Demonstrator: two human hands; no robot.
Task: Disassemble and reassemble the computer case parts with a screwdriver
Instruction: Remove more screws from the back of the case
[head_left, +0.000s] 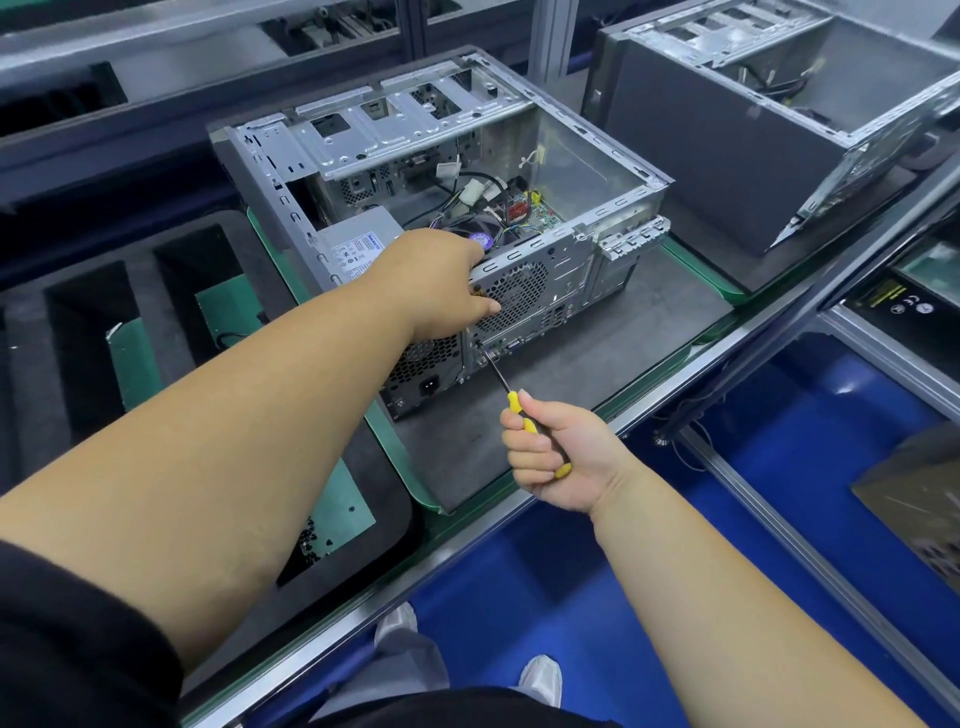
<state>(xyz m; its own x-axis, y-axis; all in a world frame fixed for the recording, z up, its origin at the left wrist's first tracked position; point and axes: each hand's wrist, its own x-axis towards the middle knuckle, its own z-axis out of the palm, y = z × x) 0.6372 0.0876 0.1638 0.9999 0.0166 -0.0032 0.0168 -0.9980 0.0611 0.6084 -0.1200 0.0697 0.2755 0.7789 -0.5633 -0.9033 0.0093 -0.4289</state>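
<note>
Here the open computer case (441, 208) lies on its side mid-bench on a dark mat (597, 353), w/ bare mat at its 4–5 o'clock out to the bench edge. Left hand (441, 286) grips the case's rear top rim, fingers curled over it. Right hand (556, 452), at 5 o'clock, is wrapped round the yellow screwdriver (511, 397), tip on the rear panel's lower edge; a 2nd case (753, 130) sits at 2 o'clock.

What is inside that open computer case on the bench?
Inside the computer case: a grey power supply, loose cables, a fan and some circuit board. The left hand covers the rest.
</note>
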